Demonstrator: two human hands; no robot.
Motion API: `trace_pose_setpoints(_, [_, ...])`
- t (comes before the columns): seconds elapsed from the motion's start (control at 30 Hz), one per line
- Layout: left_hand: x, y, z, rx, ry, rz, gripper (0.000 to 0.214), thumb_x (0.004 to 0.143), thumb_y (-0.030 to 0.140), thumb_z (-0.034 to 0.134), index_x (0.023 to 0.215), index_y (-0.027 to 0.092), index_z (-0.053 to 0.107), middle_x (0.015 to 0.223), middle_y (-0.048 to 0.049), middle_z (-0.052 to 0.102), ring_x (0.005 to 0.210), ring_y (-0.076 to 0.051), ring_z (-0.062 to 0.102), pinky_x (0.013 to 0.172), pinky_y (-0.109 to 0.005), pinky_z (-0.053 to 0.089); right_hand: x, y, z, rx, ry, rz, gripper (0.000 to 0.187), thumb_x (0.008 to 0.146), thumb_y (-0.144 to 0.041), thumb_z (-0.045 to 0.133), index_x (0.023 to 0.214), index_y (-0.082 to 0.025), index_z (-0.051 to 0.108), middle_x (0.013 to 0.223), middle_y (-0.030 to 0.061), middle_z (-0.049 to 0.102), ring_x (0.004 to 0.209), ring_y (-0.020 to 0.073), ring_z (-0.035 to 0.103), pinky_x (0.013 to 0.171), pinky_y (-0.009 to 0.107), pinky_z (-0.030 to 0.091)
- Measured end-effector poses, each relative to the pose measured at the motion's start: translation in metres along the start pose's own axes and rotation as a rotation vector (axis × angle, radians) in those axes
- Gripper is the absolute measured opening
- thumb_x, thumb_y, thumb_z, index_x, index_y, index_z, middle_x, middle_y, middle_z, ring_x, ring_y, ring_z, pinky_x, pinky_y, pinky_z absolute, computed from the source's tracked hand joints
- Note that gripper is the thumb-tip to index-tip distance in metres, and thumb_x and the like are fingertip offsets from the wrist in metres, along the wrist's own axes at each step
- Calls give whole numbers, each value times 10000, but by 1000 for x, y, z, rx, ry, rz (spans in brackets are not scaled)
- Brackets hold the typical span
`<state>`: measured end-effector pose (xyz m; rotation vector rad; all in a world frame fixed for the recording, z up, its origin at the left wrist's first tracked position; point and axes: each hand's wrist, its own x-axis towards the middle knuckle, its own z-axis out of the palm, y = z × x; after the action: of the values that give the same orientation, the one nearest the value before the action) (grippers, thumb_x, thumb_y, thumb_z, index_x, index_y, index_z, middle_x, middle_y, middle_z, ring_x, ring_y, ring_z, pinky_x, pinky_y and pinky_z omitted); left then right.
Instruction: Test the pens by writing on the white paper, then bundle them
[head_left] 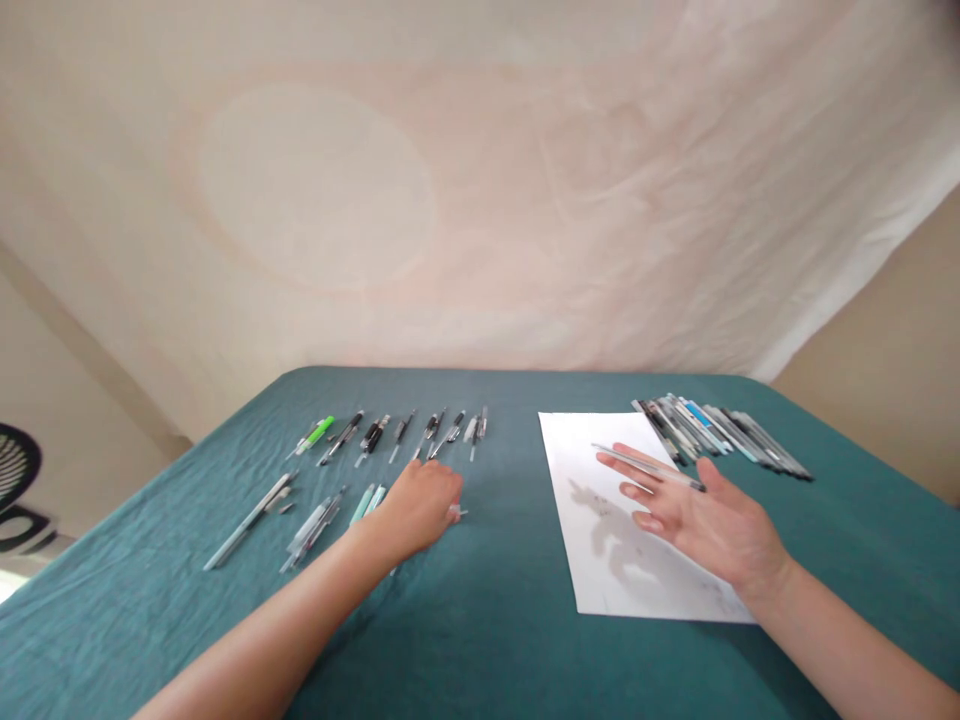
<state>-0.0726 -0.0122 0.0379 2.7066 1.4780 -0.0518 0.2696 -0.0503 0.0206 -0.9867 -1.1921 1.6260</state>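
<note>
My left hand [426, 505] is closed, back upward, low over the table among groups of pen parts. A small clear piece shows at its fingertips; the hand hides the rest of it. My right hand [697, 520] is turned palm up above a white sheet of paper [600, 585], fingers stretched out. Across these fingers lies a slim clear pen [646, 464], its dark end by the thumb. Beside the left wrist are mint-green pen pieces [366, 502], partly covered by the arm. Further left lies a bunch of clear pen parts [311, 530].
A row of disassembled pens runs along the back left, including black grips [373, 436] and a bright green piece [321, 431]. Long clear tubes [247, 525] lie at the far left. Many pens [739, 440] are spread at the back right of the green cloth [495, 650].
</note>
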Motion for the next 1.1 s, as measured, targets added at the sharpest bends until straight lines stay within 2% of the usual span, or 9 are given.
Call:
trace_pose_setpoints(0.17, [4,24,-2,-382,37,4,130,823,307,543,876,197,585,825,-23,644,783,-183,595,708,-273,419,-4,-1,-1,51,-66,40,813,787,-740,163,1352,-227,442,1430,128,367,950,251,540,540,300,418])
trace_pose_setpoints(0.23, [6,33,5,-596,62,6,134,818,301,550,887,193,589,835,-16,639,779,-164,589,690,-256,425,-4,2,0,-13,-92,83,694,802,-679,341,1326,-244,470,1401,128,407,868,214,546,504,268,385])
trace_pose_setpoints(0.3, [8,40,16,-845,40,-11,150,822,277,537,914,174,595,805,-18,634,756,-151,592,677,-252,438,-3,6,4,-121,-115,137,549,803,-514,525,1298,-280,488,1335,109,484,730,152,525,469,235,338])
trace_pose_setpoints(0.37, [12,43,26,-1111,-24,-44,188,827,267,529,950,138,589,752,-23,627,707,-142,603,663,-256,457,1,10,11,-275,-122,157,472,811,-405,569,1267,-296,506,1223,83,572,621,111,481,459,221,318])
trace_pose_setpoints(0.43, [15,43,34,-1318,-54,-76,218,814,274,558,960,113,577,759,-36,632,668,-134,611,646,-262,469,5,12,23,-474,-88,83,382,837,-383,544,1206,-281,551,1071,59,642,629,118,502,513,230,368])
trace_pose_setpoints(0.5, [17,42,38,-1440,-44,-105,239,796,292,595,946,108,563,772,-46,637,639,-128,614,620,-260,470,10,14,36,-674,-7,-56,293,844,-376,537,1101,-258,612,933,41,673,731,154,562,635,261,429])
trace_pose_setpoints(0.6, [18,38,40,-1534,-31,-151,273,773,328,639,915,115,546,738,-42,638,606,-121,610,592,-250,466,15,20,52,-832,105,-212,235,852,-377,521,974,-238,665,917,40,676,835,188,599,733,290,452])
trace_pose_setpoints(0.7, [19,34,42,-1598,-47,-172,301,750,341,672,902,119,538,733,-43,644,597,-118,611,597,-252,474,16,32,59,-907,156,-299,227,864,-361,503,952,-237,671,938,37,664,839,179,603,725,276,460])
trace_pose_setpoints(1.1, [17,36,42,-1551,-103,-123,326,748,371,668,906,116,540,739,-62,661,614,-133,622,615,-268,476,13,43,59,-1002,105,-366,194,896,-313,488,962,-244,657,898,21,650,790,154,603,682,258,460])
